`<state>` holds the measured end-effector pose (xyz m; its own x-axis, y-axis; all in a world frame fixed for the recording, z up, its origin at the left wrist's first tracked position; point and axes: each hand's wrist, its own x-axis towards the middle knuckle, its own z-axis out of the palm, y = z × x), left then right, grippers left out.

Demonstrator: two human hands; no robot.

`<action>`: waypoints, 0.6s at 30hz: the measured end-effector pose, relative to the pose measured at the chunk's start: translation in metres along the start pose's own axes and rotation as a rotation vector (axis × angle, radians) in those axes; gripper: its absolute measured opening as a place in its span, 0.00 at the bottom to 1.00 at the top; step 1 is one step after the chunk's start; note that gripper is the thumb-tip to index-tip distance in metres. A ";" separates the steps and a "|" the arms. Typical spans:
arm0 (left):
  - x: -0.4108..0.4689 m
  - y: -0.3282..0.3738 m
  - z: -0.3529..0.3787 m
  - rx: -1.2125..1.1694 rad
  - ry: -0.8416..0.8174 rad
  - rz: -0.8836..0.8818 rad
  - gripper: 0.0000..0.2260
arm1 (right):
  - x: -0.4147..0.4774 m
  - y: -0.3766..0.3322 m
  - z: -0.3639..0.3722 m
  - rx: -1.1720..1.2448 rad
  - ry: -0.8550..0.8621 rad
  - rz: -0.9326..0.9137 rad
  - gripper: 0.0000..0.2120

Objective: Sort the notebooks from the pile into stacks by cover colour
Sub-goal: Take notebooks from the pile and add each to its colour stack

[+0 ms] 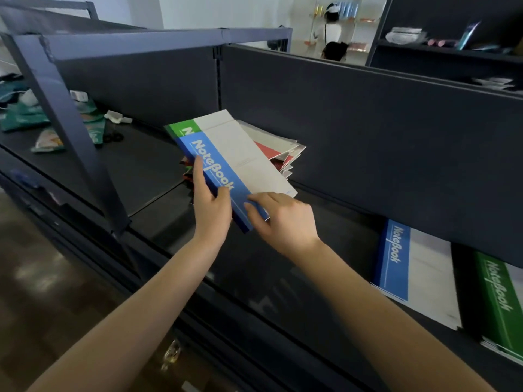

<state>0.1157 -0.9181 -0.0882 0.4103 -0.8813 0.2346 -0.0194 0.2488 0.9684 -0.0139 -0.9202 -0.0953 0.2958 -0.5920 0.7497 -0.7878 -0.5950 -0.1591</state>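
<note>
A blue-and-white notebook (243, 154) is lifted above the pile (285, 154) on the dark shelf. Under it a green-covered notebook (181, 128) peeks out at the far end. My left hand (209, 202) grips the blue spine edge, thumb on the cover. My right hand (280, 216) pinches the near corner of the blue notebook. The pile holds red and white covers. To the right lie a blue stack (410, 267) and a green stack (498, 301).
The dark shelf (158, 165) has a back panel (368, 131) close behind the pile and a metal post (73, 128) at the left. Green packets (25, 114) and small items lie at the far left. A person (334, 32) stands in the background.
</note>
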 end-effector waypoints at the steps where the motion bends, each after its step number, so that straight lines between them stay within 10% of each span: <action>1: 0.000 -0.002 -0.005 -0.003 0.030 -0.014 0.30 | 0.002 0.002 -0.001 0.019 0.004 0.041 0.17; 9: -0.002 -0.003 -0.050 0.066 0.093 0.001 0.29 | 0.058 0.039 0.017 0.112 -0.202 0.428 0.25; 14: -0.005 -0.013 -0.073 0.067 0.076 -0.033 0.28 | 0.068 0.044 0.040 -0.063 -0.502 0.402 0.24; 18: -0.008 -0.017 -0.086 0.059 0.051 -0.064 0.27 | 0.068 0.045 0.046 -0.164 -0.361 0.342 0.17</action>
<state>0.1915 -0.8806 -0.1143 0.4583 -0.8727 0.1685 -0.0444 0.1668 0.9850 -0.0044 -1.0121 -0.0804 0.1513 -0.9047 0.3982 -0.9376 -0.2589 -0.2320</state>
